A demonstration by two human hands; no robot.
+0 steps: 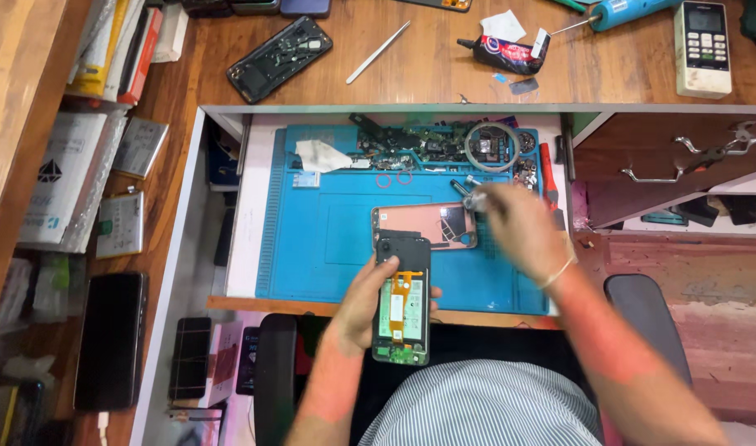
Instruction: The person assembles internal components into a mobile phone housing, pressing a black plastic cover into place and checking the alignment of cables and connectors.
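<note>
My left hand (363, 307) grips an opened phone (403, 299) with its back cover off, showing a green board and an orange flex strip. It hovers over the near edge of the blue work mat (312, 239). My right hand (514, 227) is blurred above the mat's right side, pinching a small silvery tool or part (474, 198); what it is cannot be told. A pinkish phone back panel (423, 225) lies flat on the mat just beyond the held phone.
Loose parts, a tape ring (492, 146) and a white cloth (320, 154) crowd the mat's far edge. On the wooden desk lie a dismantled phone (279, 59), tweezers (378, 52), a glue tube (504, 52) and a remote-like device (702, 47). A black phone (111, 340) lies left.
</note>
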